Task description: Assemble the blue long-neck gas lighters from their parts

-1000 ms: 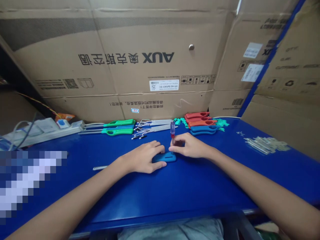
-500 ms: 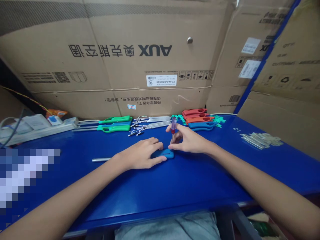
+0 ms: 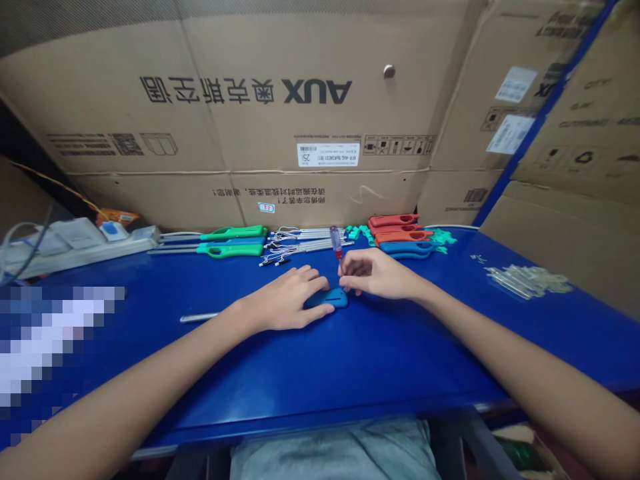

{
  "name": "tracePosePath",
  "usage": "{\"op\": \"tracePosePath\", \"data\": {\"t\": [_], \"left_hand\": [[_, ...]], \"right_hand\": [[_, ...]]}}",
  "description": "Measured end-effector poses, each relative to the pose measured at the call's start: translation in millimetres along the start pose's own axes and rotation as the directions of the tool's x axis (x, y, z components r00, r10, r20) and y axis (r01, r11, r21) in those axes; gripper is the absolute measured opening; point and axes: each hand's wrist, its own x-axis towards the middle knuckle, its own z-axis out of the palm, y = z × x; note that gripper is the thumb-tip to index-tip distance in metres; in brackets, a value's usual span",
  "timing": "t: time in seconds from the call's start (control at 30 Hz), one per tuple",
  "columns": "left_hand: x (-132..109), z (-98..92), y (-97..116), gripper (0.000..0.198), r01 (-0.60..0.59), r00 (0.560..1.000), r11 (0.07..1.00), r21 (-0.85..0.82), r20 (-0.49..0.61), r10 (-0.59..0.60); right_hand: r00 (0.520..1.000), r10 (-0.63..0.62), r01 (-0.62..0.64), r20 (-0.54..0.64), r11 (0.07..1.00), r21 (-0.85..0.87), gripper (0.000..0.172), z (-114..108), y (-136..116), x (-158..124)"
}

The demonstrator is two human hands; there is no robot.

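Observation:
My left hand is closed over a blue long-nosed lighter, holding it flat on the table. The lighter's metal tube shows beyond my wrist, pointing left. My right hand grips a small screwdriver low on its shaft. Its clear and red handle sticks up above my fingers and leans left. The screwdriver's tip is down by the lighter's right end; fingers hide whether it touches.
Green and blue lighters lie at the back left beside a power strip. Metal tubes with wires lie behind my hands. Red and blue lighter handles and teal pieces are right of them. Clear parts lie far right. Cardboard walls the back.
My right hand's fingers have moved from the screwdriver's handle down to its shaft. The screwdriver now leans further left. My left hand still holds the lighter down.

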Motion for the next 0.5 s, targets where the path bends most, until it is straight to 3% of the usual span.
{"op": "tracePosePath", "data": {"t": [0.13, 0.37, 0.5], "left_hand": [[-0.5, 0.1, -0.6, 0.042, -0.007, 1.0, 1.0, -0.015, -0.004, 0.007], [0.6, 2.3, -5.1, 0.044, -0.021, 1.0, 0.999, -0.024, -0.019, 0.021], [0.2, 3.6, -5.8, 0.045, -0.027, 0.999, 1.0, -0.012, -0.032, 0.027]], "right_hand": [[0.999, 0.005, -0.001, -0.05, 0.996, 0.086, 0.022, 2.3, -1.4, -0.7], [0.991, 0.029, 0.003, -0.134, 0.973, 0.23, 0.055, 5.6, -2.0, -0.8], [0.988, 0.034, -0.001, -0.153, 0.977, 0.212, 0.056, 5.9, -0.4, -0.3]]}}
